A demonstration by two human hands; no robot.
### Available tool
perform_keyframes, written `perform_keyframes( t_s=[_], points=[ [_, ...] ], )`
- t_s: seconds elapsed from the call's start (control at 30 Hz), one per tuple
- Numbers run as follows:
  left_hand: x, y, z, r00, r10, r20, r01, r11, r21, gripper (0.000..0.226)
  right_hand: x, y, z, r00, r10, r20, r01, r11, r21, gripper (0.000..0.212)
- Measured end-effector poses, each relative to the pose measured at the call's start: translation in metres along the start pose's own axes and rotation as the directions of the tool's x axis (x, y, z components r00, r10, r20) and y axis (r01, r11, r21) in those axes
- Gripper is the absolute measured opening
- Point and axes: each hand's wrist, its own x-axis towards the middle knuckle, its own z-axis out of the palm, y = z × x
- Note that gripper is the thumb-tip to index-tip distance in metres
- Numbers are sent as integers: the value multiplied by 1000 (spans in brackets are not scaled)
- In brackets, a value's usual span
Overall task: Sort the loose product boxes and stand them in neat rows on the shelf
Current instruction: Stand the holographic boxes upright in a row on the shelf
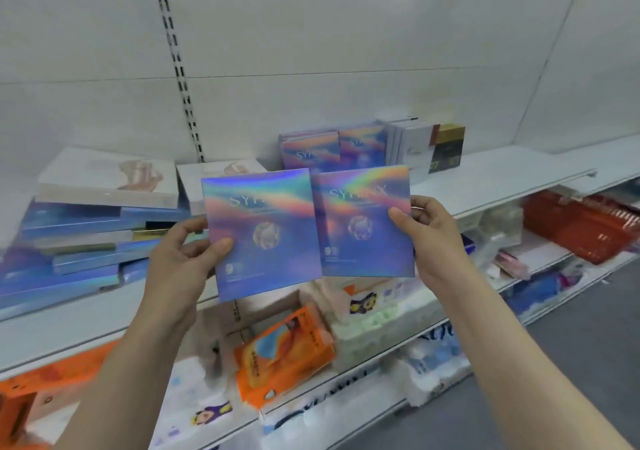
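Hands, left (183, 259) and right (427, 233), each gripping one holographic box's (261, 233) outer edge.

A white shelf (485, 186) carries flat-stacked boxes (79, 238) beyond the left fingers (194, 228) and upright boxes (367, 146) behind the right fingers (420, 207).

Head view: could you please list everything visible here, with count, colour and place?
held boxes: two, holographic blue-purple, one in each hand, before the shelf
standing boxes: at least two matching holographic, upright at shelf back
white boxes: several, upright beside them
dark box: one, black and gold, row's right end
loose pile: many, mostly blue, flat, shelf left
shelf: one, white
lower shelves' packs: orange, white, mixed
basket: one, red, lower right
hands: left hand, right hand, each gripping a box edge
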Motion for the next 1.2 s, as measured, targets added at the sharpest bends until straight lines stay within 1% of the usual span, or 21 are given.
perform_keyframes(
  t_s=[0.23, 0.33, 0.43, 0.6, 0.8, 0.9, 1.0, 1.07, 1.1, 1.13, 1.2],
  points=[
    [67, -10, 83, 999, 42, -9, -42, 999, -16, 33, 107, 5, -35, 1000, -16, -11, 16, 1000, -14, 18],
    [93, -10, 112, 997, 48, -54, -48, 999, -4, 33, 157, 3, -41, 1000, -20, 10, 21, 999, -31, 27],
    [113, -12, 133, 996, 48, -79, -48, 999, 13, 32, 199, 14, -44, 999, -22, 45, 25, 998, -61, 25],
    [128, -21, 156, 989, 42, -141, -40, 999, 16, 40, 250, 40, -39, 997, -34, 74, 41, 994, -100, 32],
    [134, -25, 173, 969, 51, -244, -43, 998, 38, 40, 288, 47, -29, 979, -69, 191, 98, 984, -146, 31],
    [134, -22, 179, 959, 49, -281, -37, 998, 51, 39, 302, 45, -29, 958, -121, 259, 182, 957, -225, 40],
    [135, -20, 187, 945, 58, -322, -37, 997, 74, 38, 313, 34, -28, 909, -215, 356, 336, 884, -325, 56],
    [134, -20, 189, 939, 63, -337, -41, 997, 71, 37, 316, 21, -25, 851, -299, 431, 474, 791, -387, 60],
    [133, -22, 194, 935, 60, -349, -40, 997, 62, 37, 322, 15, -26, 808, -320, 494, 544, 727, -419, 59],
    [133, -25, 198, 933, 55, -355, -38, 998, 54, 36, 327, 9, -24, 763, -319, 562, 608, 649, -458, 56],
    [131, -28, 201, 936, 50, -348, -35, 998, 50, 35, 336, -6, -17, 702, -230, 675, 682, 493, -541, 52]
  ],
)
